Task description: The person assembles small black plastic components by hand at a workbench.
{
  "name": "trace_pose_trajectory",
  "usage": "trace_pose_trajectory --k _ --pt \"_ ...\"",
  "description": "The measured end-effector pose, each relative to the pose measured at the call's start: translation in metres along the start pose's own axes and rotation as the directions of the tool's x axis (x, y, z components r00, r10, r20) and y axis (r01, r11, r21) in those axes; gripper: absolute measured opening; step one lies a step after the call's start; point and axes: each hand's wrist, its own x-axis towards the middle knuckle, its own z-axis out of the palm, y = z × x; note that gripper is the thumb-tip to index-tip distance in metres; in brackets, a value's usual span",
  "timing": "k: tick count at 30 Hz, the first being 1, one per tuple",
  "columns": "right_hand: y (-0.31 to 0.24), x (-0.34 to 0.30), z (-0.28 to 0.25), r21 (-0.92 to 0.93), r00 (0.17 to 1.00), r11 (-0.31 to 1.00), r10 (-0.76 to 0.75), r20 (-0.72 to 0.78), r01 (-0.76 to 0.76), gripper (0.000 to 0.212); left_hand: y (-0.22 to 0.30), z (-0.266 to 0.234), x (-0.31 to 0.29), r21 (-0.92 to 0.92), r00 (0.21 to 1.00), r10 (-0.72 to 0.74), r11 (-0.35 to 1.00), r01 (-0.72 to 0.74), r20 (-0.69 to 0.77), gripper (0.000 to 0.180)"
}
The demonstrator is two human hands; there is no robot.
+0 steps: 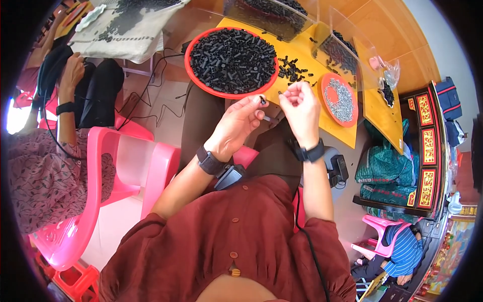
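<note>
Right at the centre, the left hand [236, 123] was curled, thumb and forefinger pinched on a small black plastic piece [262, 100] at its fingertips, with what looked like a thin pale pin [267, 119] poking out lower down between the fingers. Just to its right, the right hand [301, 108] was up close, fingers bunched and tips drawn together near its top; whether it gripped anything there, I couldn't tell, too small to make out. The two hands sat just apart, both hovering over the near edge of the yellow table [375, 113], and both wrists wore dark bands.

Moving outward, just beyond the left hand sat a big red round tray [193, 75] heaped with black plastic pieces. Between that tray and the right hand, a loose scatter of black pieces [292, 70] lay on the yellow tabletop. Further right, a smaller red dish [327, 80] held a pile of silvery screws. On the far side of the table stood clear plastic bins [322, 27] with more black pieces inside, and a small clear bag [390, 75] lay near the right end.

Nearer, the person's rust-red shirt [241, 241] filled the bottom of the view. Off to the left stood a pink plastic chair [121, 171], and beyond it sat another person in a patterned top, one hand [73, 70] raised near the far left. Well to the right stood a dark cabinet with red and gold panels [427, 146].
</note>
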Motion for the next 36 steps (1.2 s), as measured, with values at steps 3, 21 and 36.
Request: trace_pose_trajectory --k 3,21,36 --pt "-0.046 -0.031 -0.004 0.129 0.999 0.991 0.036 0.009 -0.037 0.024 0.000 0.007 -0.004 0.102 0.999 0.052 0.993 -0.050 -0.016 0.019" --pt "-0.053 -0.049 -0.007 0.276 0.996 0.957 0.085 0.036 -0.091 0.028 -0.006 0.019 -0.008 0.165 0.993 0.111 0.980 -0.115 0.031 0.017" --pt "-0.039 -0.049 -0.017 0.743 0.891 0.505 0.353 0.286 -0.438 0.037 -0.006 0.019 -0.011 0.315 0.972 0.148 0.928 -0.201 0.184 0.020"
